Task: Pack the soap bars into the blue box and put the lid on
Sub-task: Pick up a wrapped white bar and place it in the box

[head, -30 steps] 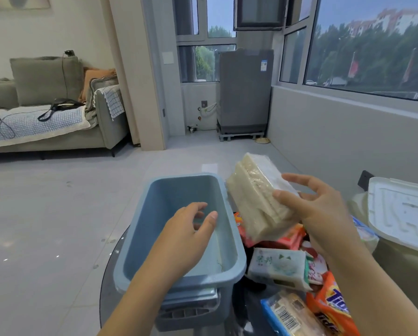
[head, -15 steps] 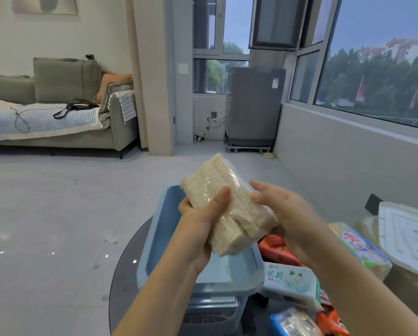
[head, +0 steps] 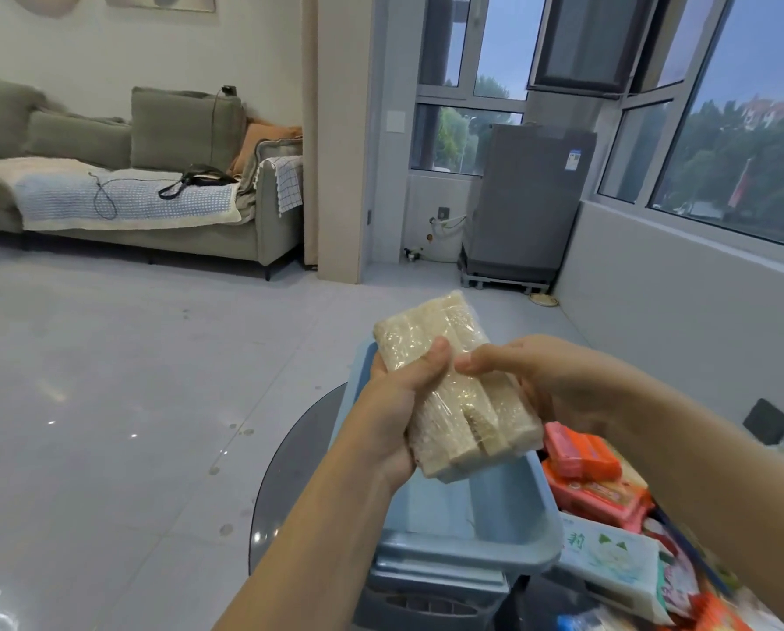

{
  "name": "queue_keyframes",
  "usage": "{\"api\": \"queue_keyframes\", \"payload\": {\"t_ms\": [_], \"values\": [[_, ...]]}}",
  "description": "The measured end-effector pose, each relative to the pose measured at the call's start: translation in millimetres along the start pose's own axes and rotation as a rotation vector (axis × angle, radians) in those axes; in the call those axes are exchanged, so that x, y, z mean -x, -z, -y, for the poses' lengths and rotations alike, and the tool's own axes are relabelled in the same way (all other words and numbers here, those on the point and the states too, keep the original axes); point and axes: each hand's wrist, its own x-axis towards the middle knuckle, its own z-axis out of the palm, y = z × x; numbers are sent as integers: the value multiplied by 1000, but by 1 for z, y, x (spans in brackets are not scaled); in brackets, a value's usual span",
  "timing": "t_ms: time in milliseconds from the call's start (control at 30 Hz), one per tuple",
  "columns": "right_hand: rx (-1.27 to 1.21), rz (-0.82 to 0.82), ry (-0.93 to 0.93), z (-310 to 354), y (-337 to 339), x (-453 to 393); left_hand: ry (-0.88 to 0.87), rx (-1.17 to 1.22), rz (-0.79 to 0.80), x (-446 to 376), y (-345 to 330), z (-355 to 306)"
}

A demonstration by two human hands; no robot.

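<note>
Single head-worn wide-angle view, facing forward and slightly down. Both forearms enter from bottom edge, close to lens; left hand [head: 394, 393] and right hand [head: 549, 380] meet at centre frame. Blue box [head: 508, 530] lower centre, near. Sofa [head: 153, 184] upper left, windows [head: 722, 129] upper right, both distant. No second view.

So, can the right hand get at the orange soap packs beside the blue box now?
Probably not yet: the right hand grips the wrapped soap bundle together with the left hand. The orange soap packs lie uncovered just below it.
</note>
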Motion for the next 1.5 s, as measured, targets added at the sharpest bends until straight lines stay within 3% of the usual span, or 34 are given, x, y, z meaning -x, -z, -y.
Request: {"api": "queue_keyframes", "payload": {"t_ms": [133,333,533,767,967,1233,1500], "values": [[-11,-68,-22,4,2,-8,22,25,35,1,3,-5],[-64,-12,-66,3,0,-8,-15,-3,-42,1,7,-5],[0,-63,-85,4,2,-6,10,-228,-50,3,7,-7],[127,-190,-167,-5,6,-22,-206,-790,-105,10,20,-14],[131,-215,-229,-22,-13,-55,-475,-1005,-277,1,47,-15],[219,-250,-305,-43,-51,-97,-190,-1022,-178,-12,77,-14],[283,-197,-435,-58,-69,-112,-130,-910,-223,-19,86,-10]]}}
